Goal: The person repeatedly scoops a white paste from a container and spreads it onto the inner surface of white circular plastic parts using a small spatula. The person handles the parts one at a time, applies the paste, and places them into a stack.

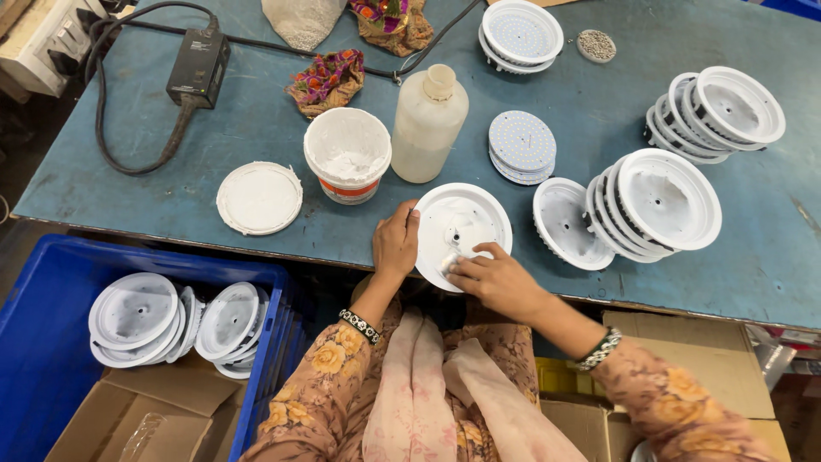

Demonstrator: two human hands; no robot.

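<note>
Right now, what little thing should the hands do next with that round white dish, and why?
Probably keep rubbing the white paste around the middle of the white housing. The right hand presses a small white wad there, the left hand steadies the rim, and the open paste tub stands close by.

Your right hand covers the near rim of the white round housing, and whatever your fingers press there is too small to make out. Your left hand hides the housing's left edge. The desk runs out of view at the top and right. The blue crate is cut off at the left and bottom edges, its stacked white housings partly buried behind one another. The contents of the small dish are too fine to identify. The cardboard box disappears under your sleeve.
</note>
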